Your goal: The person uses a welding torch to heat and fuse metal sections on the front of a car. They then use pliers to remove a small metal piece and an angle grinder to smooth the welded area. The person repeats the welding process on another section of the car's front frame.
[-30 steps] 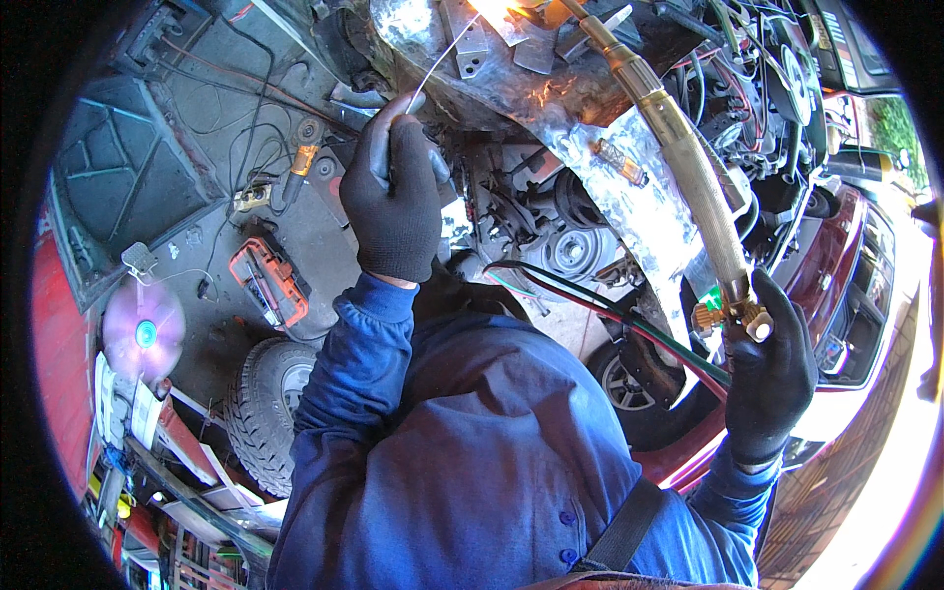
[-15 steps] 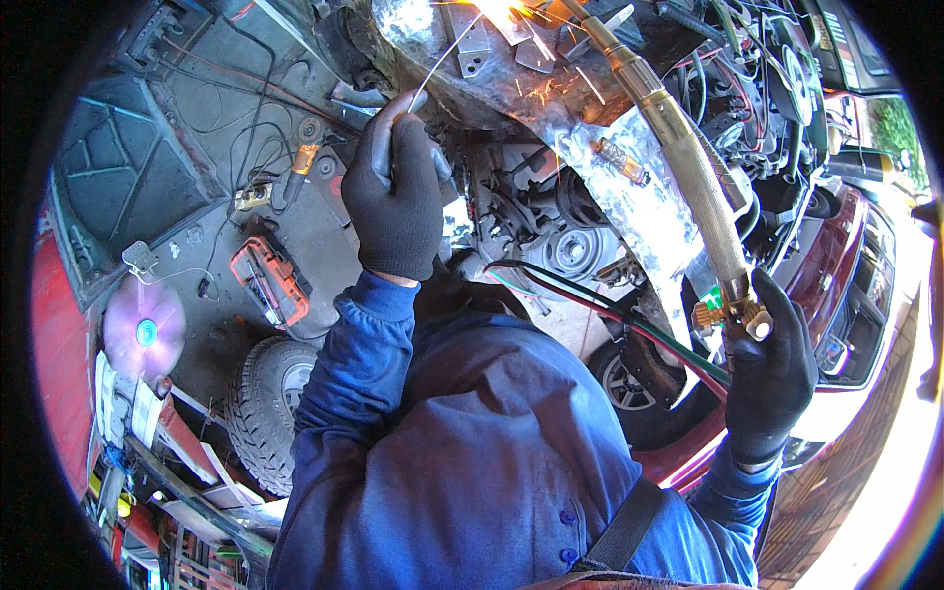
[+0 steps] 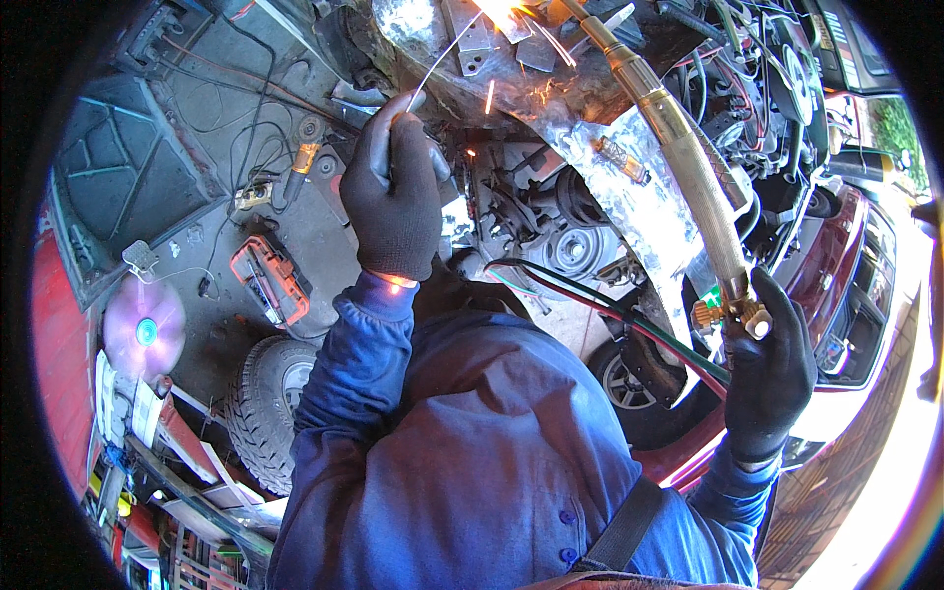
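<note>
In a dark glove, my left hand (image 3: 395,197) pinches a thin welding rod (image 3: 444,57) between thumb and fingers. The rod slants up to a bright glow at the top edge, where sparks fly. My right hand (image 3: 772,374), also gloved, grips the valve end of a long brass gas torch (image 3: 693,172). Its neck reaches up and left toward the same glow, and the tip is lost in the glare. Dark, red and green hoses (image 3: 629,320) run from the torch's lower end. Under the flame lies a metal panel (image 3: 551,98) with a drilled plate (image 3: 474,44) on it.
An orange tool case (image 3: 270,280), an angle grinder (image 3: 303,162) and cables lie on the floor at left. Nearby are a spinning fan (image 3: 146,329) and a tyre (image 3: 261,413). Engine parts (image 3: 787,88) and a dark red car (image 3: 836,285) stand at right.
Both hands, the rod and the torch hold nearly the same place. The sparks have changed pattern, and a bright orange spot now shows at my left wrist.
</note>
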